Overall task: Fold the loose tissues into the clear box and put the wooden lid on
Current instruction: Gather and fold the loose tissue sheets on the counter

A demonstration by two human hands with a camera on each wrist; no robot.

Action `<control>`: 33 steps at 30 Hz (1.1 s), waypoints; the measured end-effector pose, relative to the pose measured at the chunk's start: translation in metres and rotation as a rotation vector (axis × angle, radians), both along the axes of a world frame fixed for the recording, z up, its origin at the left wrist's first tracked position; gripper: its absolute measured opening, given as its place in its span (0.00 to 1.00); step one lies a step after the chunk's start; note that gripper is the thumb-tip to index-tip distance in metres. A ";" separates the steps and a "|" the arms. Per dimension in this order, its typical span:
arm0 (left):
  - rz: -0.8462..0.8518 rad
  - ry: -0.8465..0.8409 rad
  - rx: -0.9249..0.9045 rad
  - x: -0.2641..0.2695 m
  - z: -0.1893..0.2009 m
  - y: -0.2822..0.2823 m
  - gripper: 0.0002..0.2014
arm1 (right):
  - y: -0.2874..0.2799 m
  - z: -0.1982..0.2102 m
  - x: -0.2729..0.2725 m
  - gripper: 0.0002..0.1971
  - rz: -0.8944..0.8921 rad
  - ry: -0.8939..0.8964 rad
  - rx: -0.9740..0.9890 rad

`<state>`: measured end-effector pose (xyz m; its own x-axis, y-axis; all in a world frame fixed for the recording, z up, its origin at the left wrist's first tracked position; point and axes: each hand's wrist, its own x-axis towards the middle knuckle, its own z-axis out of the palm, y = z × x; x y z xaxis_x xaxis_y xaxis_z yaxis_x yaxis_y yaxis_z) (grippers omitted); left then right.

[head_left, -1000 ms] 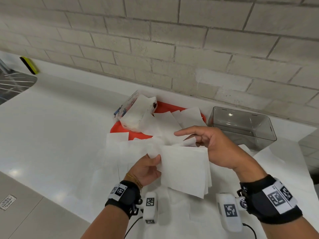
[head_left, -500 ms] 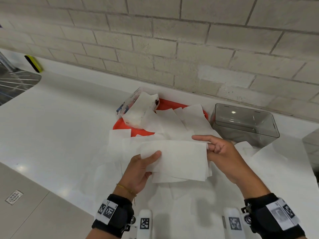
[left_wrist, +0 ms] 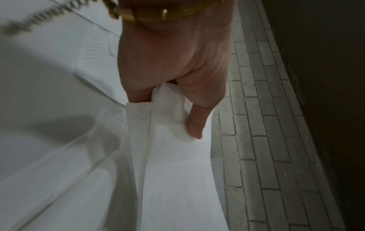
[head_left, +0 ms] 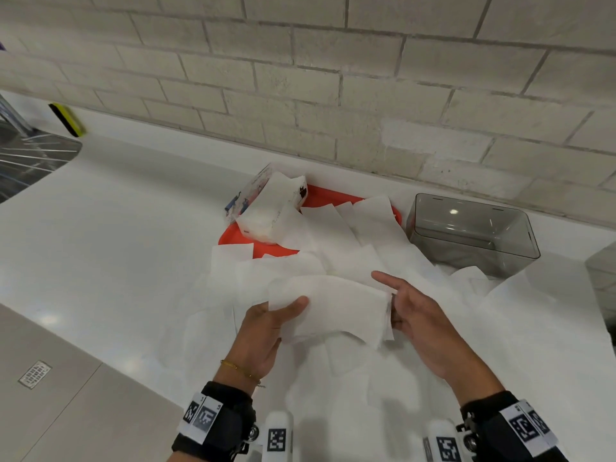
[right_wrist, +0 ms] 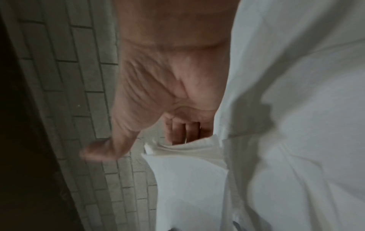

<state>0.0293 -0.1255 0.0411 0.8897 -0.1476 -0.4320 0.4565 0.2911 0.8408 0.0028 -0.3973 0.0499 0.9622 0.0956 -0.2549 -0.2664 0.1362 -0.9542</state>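
Note:
A folded stack of white tissues hangs just above the counter, held at both ends. My left hand pinches its left end, thumb on top and fingers underneath. My right hand grips the right end: several fingers curl at the edge and one digit stretches out past the far side. Loose tissues lie spread beneath and behind. The clear box stands empty at the back right, apart from both hands. No wooden lid is in view.
A red tray by the brick wall carries an opened tissue pack and some sheets. A metal draining rack and a yellow-black item sit far left. The counter's front edge runs diagonally at lower left.
The stack, which hung down from my hands a second ago, now lies flat between them. My right hand has shifted to its right end, and both hands have dropped closer to the counter.

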 end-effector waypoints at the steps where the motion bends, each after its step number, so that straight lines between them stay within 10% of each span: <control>1: 0.007 -0.018 -0.010 -0.001 0.001 -0.001 0.15 | -0.002 -0.007 -0.002 0.34 0.039 0.011 0.022; 4: -0.012 -0.073 0.014 -0.005 0.000 -0.002 0.16 | 0.004 -0.018 -0.007 0.49 0.113 0.024 -0.039; 9: -0.067 -0.180 0.233 -0.012 -0.013 -0.001 0.15 | 0.020 -0.033 -0.011 0.15 -0.131 0.035 -0.281; 16: -0.027 -0.267 0.448 -0.021 -0.039 0.009 0.16 | 0.024 -0.044 -0.014 0.18 -0.058 0.042 -0.288; 24: 0.126 -0.189 0.343 -0.015 -0.052 0.000 0.47 | 0.037 -0.049 -0.008 0.13 -0.031 -0.011 -0.244; 33: 0.040 -0.264 0.301 -0.007 -0.043 0.003 0.27 | 0.029 -0.044 -0.007 0.19 0.035 0.008 -0.201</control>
